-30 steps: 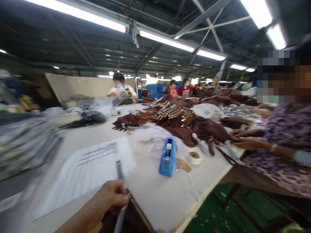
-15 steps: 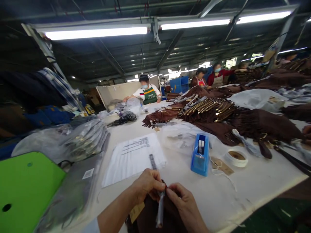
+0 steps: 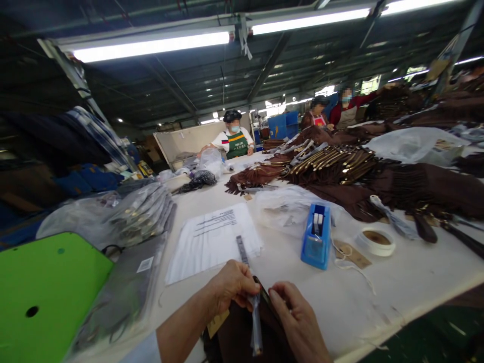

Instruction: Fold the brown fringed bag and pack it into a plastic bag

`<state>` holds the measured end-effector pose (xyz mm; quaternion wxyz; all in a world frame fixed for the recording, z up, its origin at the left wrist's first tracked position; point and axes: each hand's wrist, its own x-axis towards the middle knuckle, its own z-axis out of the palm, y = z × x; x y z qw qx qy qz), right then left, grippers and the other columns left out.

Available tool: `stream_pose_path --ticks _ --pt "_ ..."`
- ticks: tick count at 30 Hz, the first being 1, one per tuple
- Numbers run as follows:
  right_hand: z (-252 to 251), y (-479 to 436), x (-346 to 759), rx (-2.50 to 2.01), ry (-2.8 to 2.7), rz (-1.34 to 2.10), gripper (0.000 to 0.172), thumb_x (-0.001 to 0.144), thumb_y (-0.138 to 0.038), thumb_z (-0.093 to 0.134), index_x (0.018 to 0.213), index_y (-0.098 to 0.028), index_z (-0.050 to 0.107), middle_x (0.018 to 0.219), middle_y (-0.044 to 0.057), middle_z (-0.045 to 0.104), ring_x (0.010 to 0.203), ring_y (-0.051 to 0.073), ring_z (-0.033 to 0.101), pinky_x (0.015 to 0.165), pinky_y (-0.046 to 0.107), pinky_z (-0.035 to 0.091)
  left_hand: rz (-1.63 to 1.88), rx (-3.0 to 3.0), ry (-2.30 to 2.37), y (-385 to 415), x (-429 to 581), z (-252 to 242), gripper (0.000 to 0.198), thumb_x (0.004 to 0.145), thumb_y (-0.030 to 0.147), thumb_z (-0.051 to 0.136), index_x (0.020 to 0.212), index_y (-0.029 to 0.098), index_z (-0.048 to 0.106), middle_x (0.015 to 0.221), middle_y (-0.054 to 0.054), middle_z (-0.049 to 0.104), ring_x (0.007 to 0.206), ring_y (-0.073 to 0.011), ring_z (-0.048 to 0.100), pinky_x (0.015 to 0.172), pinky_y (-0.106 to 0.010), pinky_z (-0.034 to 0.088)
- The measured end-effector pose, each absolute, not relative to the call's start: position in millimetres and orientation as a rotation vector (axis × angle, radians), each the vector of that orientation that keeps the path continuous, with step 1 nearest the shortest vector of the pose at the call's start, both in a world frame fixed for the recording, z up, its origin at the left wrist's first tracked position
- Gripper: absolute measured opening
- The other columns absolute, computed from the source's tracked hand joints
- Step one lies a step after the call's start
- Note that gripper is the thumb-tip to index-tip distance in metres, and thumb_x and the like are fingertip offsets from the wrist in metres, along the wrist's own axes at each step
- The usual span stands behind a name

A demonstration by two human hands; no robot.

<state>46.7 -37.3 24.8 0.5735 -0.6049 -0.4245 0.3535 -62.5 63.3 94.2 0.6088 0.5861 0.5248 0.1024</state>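
My left hand [image 3: 231, 286] is closed, pinching the top of a narrow strip wrapped in clear plastic [image 3: 256, 327] at the near table edge. My right hand [image 3: 297, 317] is closed beside it, fingertips on the upper edge of a dark brown bag [image 3: 234, 339] that lies under both hands. A tan paper tag [image 3: 217, 323] hangs off the bag below my left hand. Just beyond my fingers, a grey ruler [image 3: 242, 250] lies on the white table [image 3: 378, 295].
White printed sheets [image 3: 214, 241] lie ahead, a blue tape dispenser [image 3: 316, 237] and a tape roll [image 3: 375, 241] to the right. Brown fringed bags [image 3: 401, 186] pile at right. Bagged goods [image 3: 139, 214] and a green board [image 3: 45, 287] at left. Several masked workers stand at the far end.
The view swung left, then settled. My right hand came into view and joined the left on the bag. The wrapped strip now hangs slightly lower between the hands.
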Motion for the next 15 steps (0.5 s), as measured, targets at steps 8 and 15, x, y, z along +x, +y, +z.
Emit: stream_pose_path --ticks 8,15 --pt "32 -47 35 -1.779 -1.204 0.625 0.039 0.078 -0.056 0.047 0.062 -0.023 0.061 0.061 0.001 0.061 0.059 0.016 0.056 0.055 0.026 0.035 0.327 1.426 1.287 55 -50 92 0.018 0.054 0.013 0.063 0.048 0.017 0.047 0.035 0.003 0.052 0.032 -0.0103 0.049 0.035 -0.019 0.031" --pt "33 -34 32 -1.904 -1.237 0.547 0.021 0.077 -0.033 0.047 0.061 -0.023 0.056 0.062 0.001 0.062 0.058 0.015 0.057 0.053 0.025 0.034 0.358 1.442 1.290 51 -48 90 0.020 0.058 0.009 0.061 0.048 0.017 0.046 0.036 0.004 0.052 0.032 -0.0090 0.047 0.036 -0.019 0.031"
